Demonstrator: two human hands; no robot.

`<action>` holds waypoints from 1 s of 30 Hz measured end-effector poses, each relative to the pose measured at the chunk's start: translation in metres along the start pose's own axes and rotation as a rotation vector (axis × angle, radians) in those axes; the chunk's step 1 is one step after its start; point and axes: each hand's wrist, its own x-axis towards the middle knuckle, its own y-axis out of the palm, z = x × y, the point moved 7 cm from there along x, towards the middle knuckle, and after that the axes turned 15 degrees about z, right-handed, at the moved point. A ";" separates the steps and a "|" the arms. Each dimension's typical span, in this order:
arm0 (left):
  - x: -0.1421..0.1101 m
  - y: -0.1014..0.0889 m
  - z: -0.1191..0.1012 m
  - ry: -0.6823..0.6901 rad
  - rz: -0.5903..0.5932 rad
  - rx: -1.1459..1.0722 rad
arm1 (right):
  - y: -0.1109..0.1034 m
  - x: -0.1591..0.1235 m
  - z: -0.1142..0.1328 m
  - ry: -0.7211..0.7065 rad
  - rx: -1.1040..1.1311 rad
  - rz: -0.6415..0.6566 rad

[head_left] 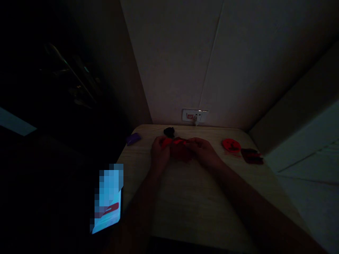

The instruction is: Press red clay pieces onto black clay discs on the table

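Note:
Between my two hands is a dark red, soft-looking crumpled piece (181, 151) with brighter red parts along its top, perhaps cloth or thin film; its kind is hard to make out in the dim light. My left hand (159, 153) grips its left side, fingers curled round a bright red part. On the right side, my right hand (203, 150) pinches its upper edge. Just behind my left hand lies a small black crumpled thing (169, 132). All of this is at the far middle of a pale wood-grain table (185, 197).
At the table's right lie a round bright red item (231, 145) and a dark red flat piece (252, 156). A purple packet (133, 139) rests at the left edge. A lit phone screen (109, 201) is at lower left. A wall socket (195, 115) holds a plug behind the table.

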 end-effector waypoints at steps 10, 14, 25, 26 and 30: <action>-0.002 -0.011 -0.003 0.013 -0.134 0.026 | -0.007 -0.003 -0.003 0.032 -0.217 -0.035; -0.006 -0.019 -0.007 0.014 -0.222 -0.111 | -0.008 -0.003 -0.002 0.025 -0.094 -0.032; -0.006 -0.013 -0.009 0.031 -0.179 -0.230 | -0.013 -0.002 0.003 -0.046 -0.450 -0.045; -0.006 -0.012 -0.010 0.035 -0.173 -0.230 | -0.013 -0.003 0.004 -0.051 -0.480 -0.041; -0.007 -0.009 -0.015 0.068 -0.130 -0.215 | -0.008 -0.007 0.014 -0.107 -0.692 -0.025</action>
